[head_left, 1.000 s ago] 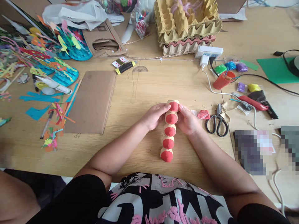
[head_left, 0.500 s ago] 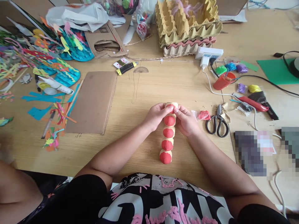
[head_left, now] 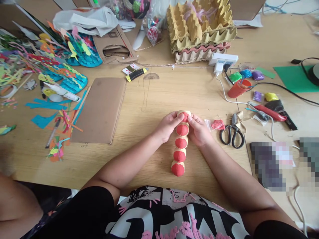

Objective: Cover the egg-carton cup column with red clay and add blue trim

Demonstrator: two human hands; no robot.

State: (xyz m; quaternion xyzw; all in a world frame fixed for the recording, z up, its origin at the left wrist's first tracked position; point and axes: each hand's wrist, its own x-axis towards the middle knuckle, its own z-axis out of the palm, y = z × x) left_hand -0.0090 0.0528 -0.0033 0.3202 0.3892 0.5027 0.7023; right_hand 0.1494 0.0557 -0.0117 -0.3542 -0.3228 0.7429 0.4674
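Note:
A strip cut from an egg carton [head_left: 181,143] points toward me, its row of several pale cups each capped with red clay. My left hand [head_left: 169,125] grips the far end from the left, its thumb on the red cap of the last cup. From the other side my right hand [head_left: 198,127] closes on the same cup, with its thumb at the cap's edge. The fingers beneath the strip are hidden. Right of my right hand lies a bag of red clay [head_left: 217,124], and beside it black-handled scissors [head_left: 232,132].
A brown cardboard sheet [head_left: 99,111] lies to the left, near coloured paper scraps [head_left: 47,104]. Egg trays [head_left: 199,33] are stacked at the back. A power strip [head_left: 223,59], a red cup [head_left: 239,88] and clay packets stand right. Another person's arm [head_left: 17,202] shows lower left.
Both hands keep their hold on the far cup, with the thumbs shifting only slightly on the red cap. The whole view has moved a little.

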